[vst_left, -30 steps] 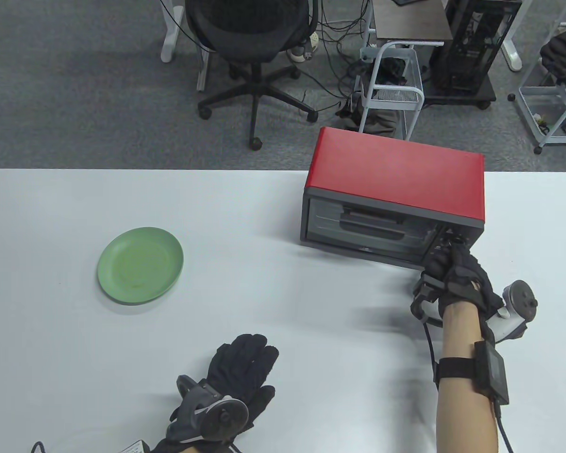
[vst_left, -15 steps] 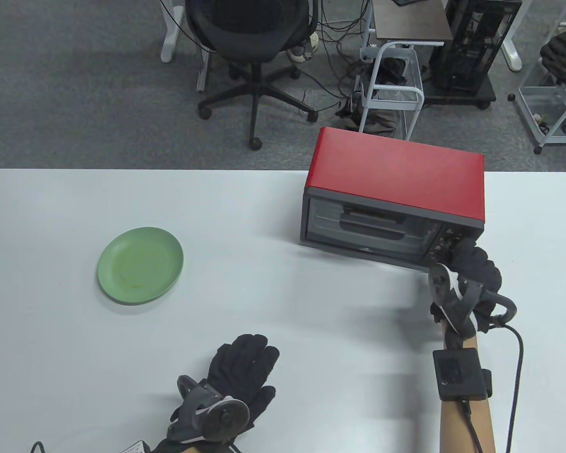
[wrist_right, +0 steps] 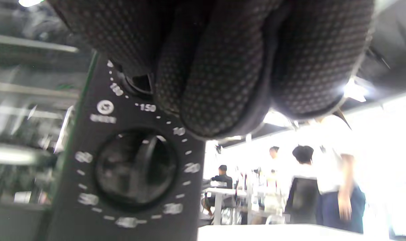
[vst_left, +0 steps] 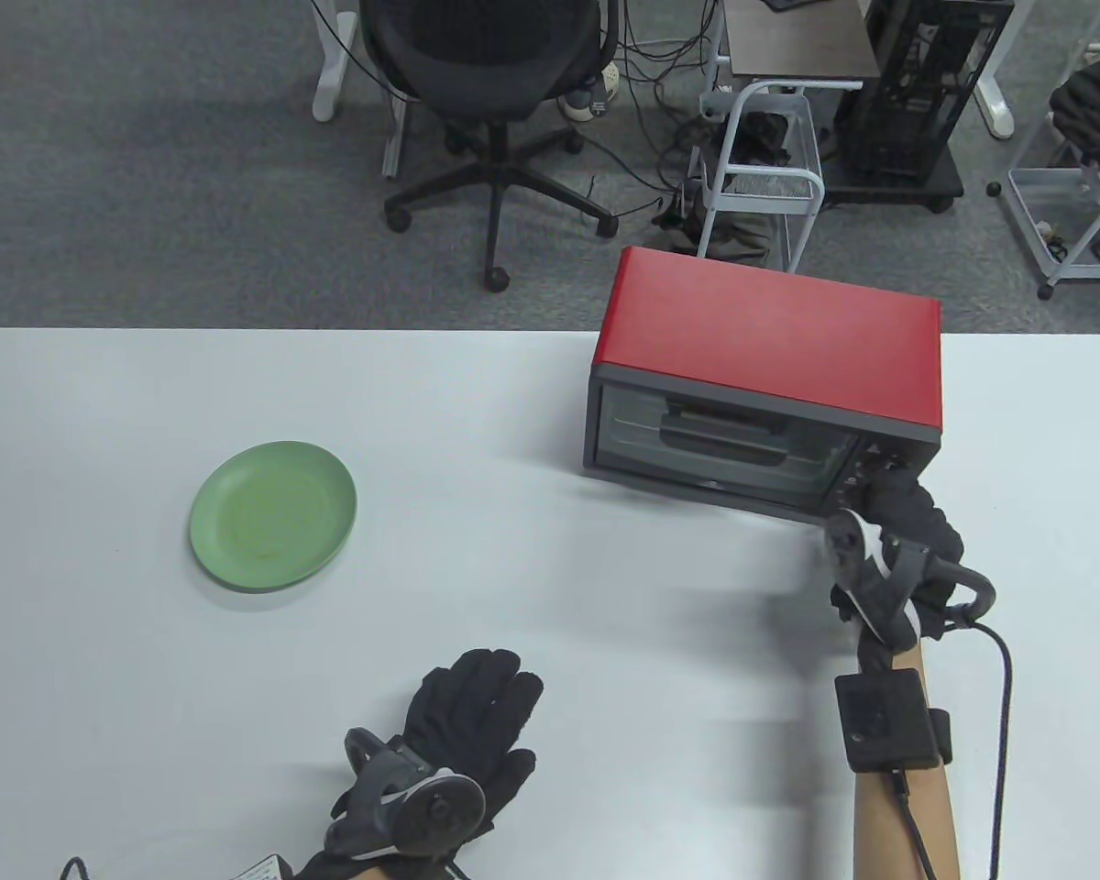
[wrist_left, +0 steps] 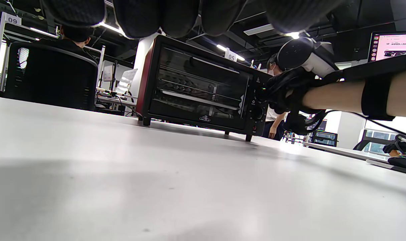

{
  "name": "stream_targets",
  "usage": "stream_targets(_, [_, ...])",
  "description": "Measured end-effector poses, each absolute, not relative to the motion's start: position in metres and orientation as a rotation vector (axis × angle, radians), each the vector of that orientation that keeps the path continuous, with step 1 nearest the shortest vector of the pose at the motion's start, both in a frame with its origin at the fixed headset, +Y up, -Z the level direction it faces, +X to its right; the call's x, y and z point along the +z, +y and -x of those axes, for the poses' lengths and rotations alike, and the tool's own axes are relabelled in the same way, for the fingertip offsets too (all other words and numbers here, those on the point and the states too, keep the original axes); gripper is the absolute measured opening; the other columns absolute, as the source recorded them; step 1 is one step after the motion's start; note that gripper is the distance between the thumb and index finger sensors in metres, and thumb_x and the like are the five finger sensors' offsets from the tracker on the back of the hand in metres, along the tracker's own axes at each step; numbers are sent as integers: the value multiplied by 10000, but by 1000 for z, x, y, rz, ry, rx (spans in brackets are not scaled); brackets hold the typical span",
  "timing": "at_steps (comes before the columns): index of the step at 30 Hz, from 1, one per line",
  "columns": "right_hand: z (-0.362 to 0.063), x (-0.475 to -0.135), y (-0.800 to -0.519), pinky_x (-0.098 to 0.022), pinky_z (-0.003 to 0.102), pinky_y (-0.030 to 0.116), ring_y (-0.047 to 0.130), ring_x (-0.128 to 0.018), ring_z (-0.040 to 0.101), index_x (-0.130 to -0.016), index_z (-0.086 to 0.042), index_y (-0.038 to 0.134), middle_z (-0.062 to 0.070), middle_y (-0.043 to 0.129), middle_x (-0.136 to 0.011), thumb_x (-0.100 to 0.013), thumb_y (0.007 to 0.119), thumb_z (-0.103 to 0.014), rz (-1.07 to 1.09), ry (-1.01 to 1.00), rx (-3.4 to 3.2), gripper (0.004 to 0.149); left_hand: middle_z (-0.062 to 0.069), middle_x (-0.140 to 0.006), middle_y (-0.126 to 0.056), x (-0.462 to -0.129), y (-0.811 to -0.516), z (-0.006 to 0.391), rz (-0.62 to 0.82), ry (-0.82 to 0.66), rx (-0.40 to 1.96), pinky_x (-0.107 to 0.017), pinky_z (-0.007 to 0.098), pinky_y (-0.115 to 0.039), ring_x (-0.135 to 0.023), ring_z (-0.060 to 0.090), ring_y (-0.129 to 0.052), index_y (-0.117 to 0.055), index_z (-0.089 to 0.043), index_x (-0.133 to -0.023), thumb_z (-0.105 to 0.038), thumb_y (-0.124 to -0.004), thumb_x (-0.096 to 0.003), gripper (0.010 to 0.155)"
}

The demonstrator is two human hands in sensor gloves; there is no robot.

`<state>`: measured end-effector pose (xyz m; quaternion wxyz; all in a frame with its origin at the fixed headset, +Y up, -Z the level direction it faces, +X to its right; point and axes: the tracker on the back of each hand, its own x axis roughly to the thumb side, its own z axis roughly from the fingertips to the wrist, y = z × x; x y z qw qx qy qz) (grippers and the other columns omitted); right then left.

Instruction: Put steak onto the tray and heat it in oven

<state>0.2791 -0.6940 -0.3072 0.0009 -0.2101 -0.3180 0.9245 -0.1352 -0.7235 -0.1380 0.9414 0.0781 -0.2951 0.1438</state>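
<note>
Item: red metal toaster oven with a dark glass door (vst_left: 770, 385), standing on the white table (vst_left: 550, 587) directly ahead of the right hand, its door closed. A wire rack and a flat tray are showing through the glass in the left wrist view; whether a steak is lying on them cannot be told.

Item: right hand in a black sensor glove (vst_left: 912, 532), reaching to the oven's black control panel (wrist_right: 129, 160). Its fingers (wrist_right: 223, 83) are curling round the upper temperature knob (wrist_right: 139, 82), gripping it; the lower timer dial (wrist_right: 136, 167) is sitting just beneath the fingers, untouched.

Item: left hand in a black sensor glove (vst_left: 463, 733), lying palm down on the table, fingers straight and slightly spread, holding nothing, well apart from the oven.

Item: round pale green plate (vst_left: 273, 513), sitting bare, ahead and to the left of the left hand.
</note>
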Motion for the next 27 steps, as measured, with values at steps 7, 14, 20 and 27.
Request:
stream_targets(7, [-292, -306, -698, -307, 384, 980, 1075, -330, 117, -677, -341, 851, -79, 982, -581, -540, 825, -340, 728, -896, 2601, 139, 200, -1168, -520, -138, -724, 135, -160, -605, 293, -666, 732, -575, -1033, 502, -592, -519, -183, -1125, -500, -678, -490, 728])
stream_targets(14, [-296, -305, -701, -305, 388, 979, 1075, -337, 125, -662, -332, 870, -73, 978, -598, -541, 821, -346, 762, -860, 2495, 132, 200, -1167, -521, -138, -724, 135, -161, -605, 293, -665, 732, -574, -1032, 503, -592, -521, -182, -1124, -500, -679, -489, 728])
stream_targets(20, [-297, -309, -722, -377, 468, 936, 1082, -431, 204, -719, -418, 817, -117, 978, -657, -573, 745, -451, 826, -556, 2611, 166, 202, -1166, -522, -138, -724, 135, -159, -603, 295, -664, 734, -575, -1032, 503, -593, -522, -180, -1124, -500, -679, -488, 729])
stream_targets(27, [-301, -308, -738, -363, 445, 952, 1093, -404, 173, -625, -371, 893, -138, 993, -617, -593, 746, -453, 951, -587, 2476, 171, 200, -1168, -521, -138, -724, 135, -150, -603, 287, -665, 733, -574, -1032, 503, -593, -521, -182, -1125, -500, -679, -489, 729])
